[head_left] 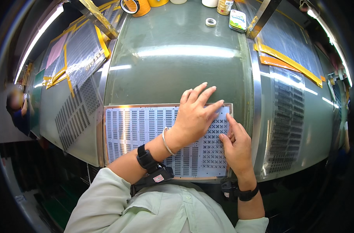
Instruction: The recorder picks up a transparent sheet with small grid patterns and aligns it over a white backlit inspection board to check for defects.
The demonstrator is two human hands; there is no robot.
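Observation:
A rectangular copper-edged panel [168, 105] lies flat on the green table in front of me. Over it is a pale sheet [157, 132] patterned with columns of small dark marks, with cross-like marks toward its right side. My left hand [198, 114] reaches across the sheet to its upper right part, palm down, fingers spread and holding nothing. At the panel's right edge is my right hand [239, 147], thumb over the sheet and index finger stretched toward the upper right corner. Its thumb and index finger are apart; the other fingers are partly curled.
A small white tape roll [211, 22] and a rectangular tin [237, 20] stand at the far right, with orange tape rolls [141, 7] at the far left. Yellow-edged clear sheets [83, 50] hang over the left side. Patterned film [287, 116] lies on the right. Another person [19, 108] is at far left.

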